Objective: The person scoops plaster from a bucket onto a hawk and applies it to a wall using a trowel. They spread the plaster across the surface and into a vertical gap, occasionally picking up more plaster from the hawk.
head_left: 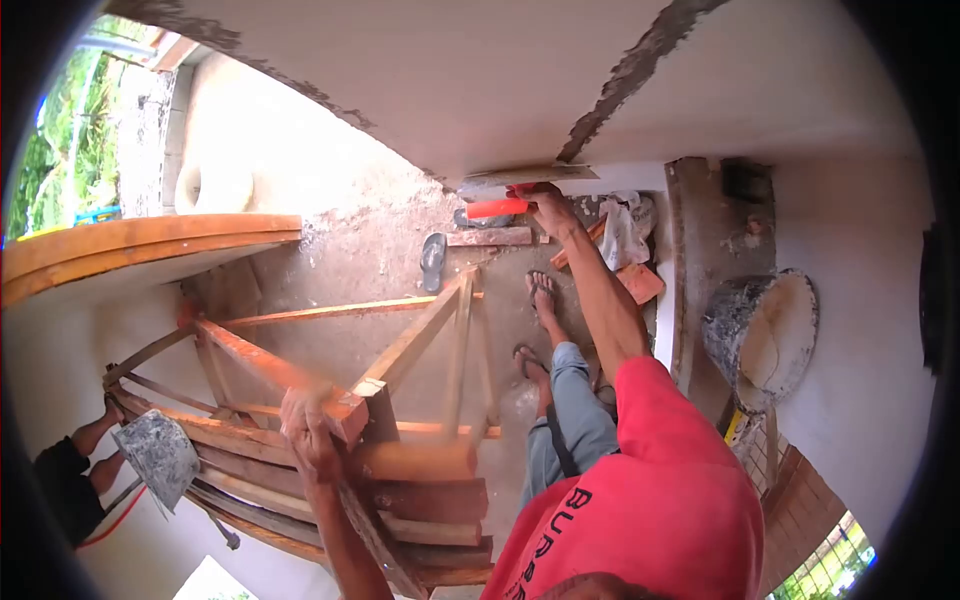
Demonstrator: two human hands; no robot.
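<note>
Pale wall (470, 90) with a dark seam (625, 85); right hand (548, 207) closed round trowel (520, 179), best pressed evenly; left hand (308, 425) on timber (248, 352), its grip too blurred to tell

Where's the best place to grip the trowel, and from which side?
Probably by its red handle, from the side facing away from the wall: the thin, flat blade appears to lie against the wall, leaving the handle standing off, where the right hand holds it.
</note>
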